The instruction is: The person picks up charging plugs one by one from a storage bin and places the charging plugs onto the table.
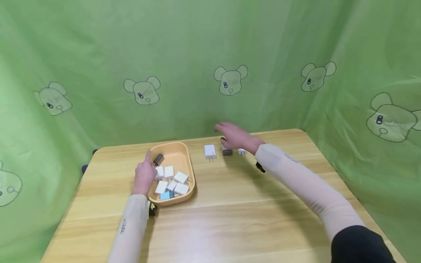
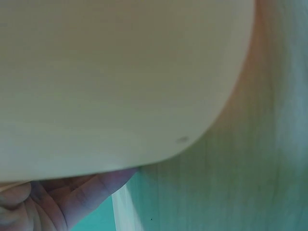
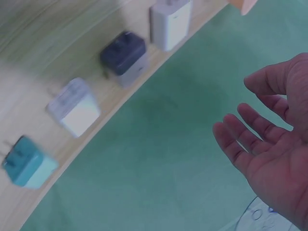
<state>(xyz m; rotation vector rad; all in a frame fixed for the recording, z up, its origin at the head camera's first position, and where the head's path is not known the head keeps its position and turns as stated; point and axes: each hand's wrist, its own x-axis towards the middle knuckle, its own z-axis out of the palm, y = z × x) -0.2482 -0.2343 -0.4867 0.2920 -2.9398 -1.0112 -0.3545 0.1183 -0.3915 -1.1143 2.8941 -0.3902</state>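
Note:
An orange tray (image 1: 174,148) holds several white plug chargers (image 1: 181,177), a black charger (image 1: 158,159) and a blue one (image 1: 165,195). My left hand (image 1: 144,177) grips the tray's left rim, index finger stretched along it; the left wrist view shows the tray wall (image 2: 120,96) covering much of that hand. Over the back of the table, my right hand (image 1: 236,138) hovers with relaxed, parted fingers and nothing in them. Below it, a white charger (image 3: 171,24), a dark-and-grey charger (image 3: 124,57), another white charger (image 3: 76,108) and a teal charger (image 3: 29,161) form a row.
The wooden table (image 1: 230,219) ends at its back edge just behind the charger row. A green curtain (image 1: 184,54) with bear-face prints hangs behind and on both sides. A black wrist device (image 1: 260,167) shows under the right forearm.

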